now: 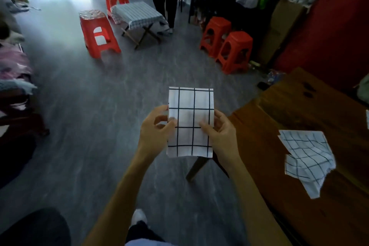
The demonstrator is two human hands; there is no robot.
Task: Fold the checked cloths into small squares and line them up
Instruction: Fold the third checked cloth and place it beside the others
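Left hand [154, 126] and right hand [217, 129] pinch the side edges of a folded checked cloth [190, 122], held upright above the floor, extending above and below both grips. Another crumpled checked cloth [307, 160] lies right on the wooden table [279, 126].

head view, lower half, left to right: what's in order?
left hand → held cloth → right hand → loose cloth on the wooden table. Both hands pinch the held cloth's side edges.
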